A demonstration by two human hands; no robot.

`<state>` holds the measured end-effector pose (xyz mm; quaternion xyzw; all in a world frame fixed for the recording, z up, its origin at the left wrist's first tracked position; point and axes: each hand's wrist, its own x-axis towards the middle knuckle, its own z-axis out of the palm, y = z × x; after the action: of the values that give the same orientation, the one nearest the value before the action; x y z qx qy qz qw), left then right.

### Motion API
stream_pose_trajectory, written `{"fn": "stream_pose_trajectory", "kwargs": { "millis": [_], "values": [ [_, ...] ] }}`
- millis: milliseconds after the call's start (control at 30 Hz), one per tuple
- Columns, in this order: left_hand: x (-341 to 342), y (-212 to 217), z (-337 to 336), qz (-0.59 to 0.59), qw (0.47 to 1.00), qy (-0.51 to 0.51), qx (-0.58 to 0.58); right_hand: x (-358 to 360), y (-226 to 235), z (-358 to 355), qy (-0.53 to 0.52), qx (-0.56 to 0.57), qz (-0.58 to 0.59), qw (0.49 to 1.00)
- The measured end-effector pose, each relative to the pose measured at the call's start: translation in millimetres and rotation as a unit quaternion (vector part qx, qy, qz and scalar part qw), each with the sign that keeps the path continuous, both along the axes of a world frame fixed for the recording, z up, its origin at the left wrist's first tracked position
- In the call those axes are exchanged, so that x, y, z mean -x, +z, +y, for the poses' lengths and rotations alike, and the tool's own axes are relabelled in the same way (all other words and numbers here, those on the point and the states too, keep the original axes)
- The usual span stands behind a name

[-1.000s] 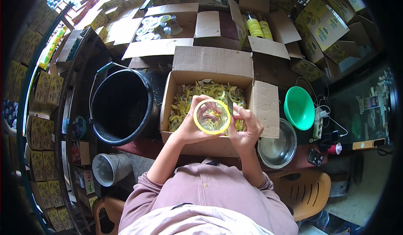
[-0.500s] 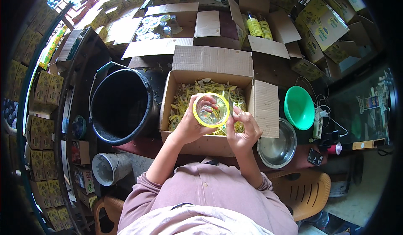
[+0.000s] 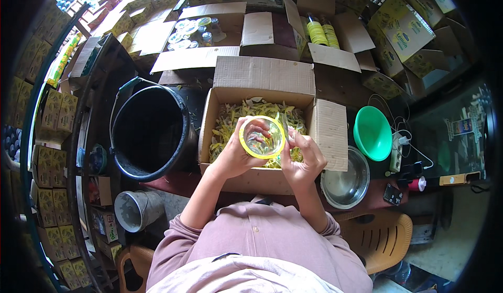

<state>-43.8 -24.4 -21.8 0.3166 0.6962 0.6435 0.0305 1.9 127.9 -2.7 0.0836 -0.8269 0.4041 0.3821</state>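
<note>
My left hand [image 3: 232, 151] is wrapped round a clear cup [image 3: 255, 142] with a yellow rim, its open mouth turned up toward me. Fingers of that hand show through the clear wall. Close to the rim's right side, my right hand [image 3: 302, 159] pinches a thin, flat, blade-like piece [image 3: 285, 124]; its exact kind is too small to make out. Both hands are over the front part of an open cardboard box [image 3: 264, 75]. Thin, curled yellow and pale strips [image 3: 230, 116] fill the bottom of the box.
A big black bucket [image 3: 118, 151] stands left of the box, with a smaller grey bucket [image 3: 128, 212] below it. To the right are a green bowl [image 3: 373, 133] and a clear basin [image 3: 346, 191]. Farther back, one carton [image 3: 196, 52] holds clear cups, another [image 3: 338, 57] yellow rings.
The cup and both hands have barely shifted. The thin piece in my right hand has turned slightly and now looks paler beside the rim.
</note>
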Motion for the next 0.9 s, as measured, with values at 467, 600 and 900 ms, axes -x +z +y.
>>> {"fn": "stream_pose_trajectory", "kwargs": {
  "millis": [467,600,900],
  "values": [
    [-2.1,0.7,5.6,-0.041,0.994,-0.053,-0.085,-0.8,4.9,4.8,0.004,0.058,-0.006,0.998],
    [-0.3,6.5,4.7,-0.026,0.995,-0.053,-0.076,-6.6,0.5,3.5,0.002,0.058,0.009,0.998],
    [-4.5,5.3,4.2,-0.054,0.993,-0.080,-0.066,-5.3,5.9,4.8,-0.008,0.025,0.012,1.000]
  ]
}}
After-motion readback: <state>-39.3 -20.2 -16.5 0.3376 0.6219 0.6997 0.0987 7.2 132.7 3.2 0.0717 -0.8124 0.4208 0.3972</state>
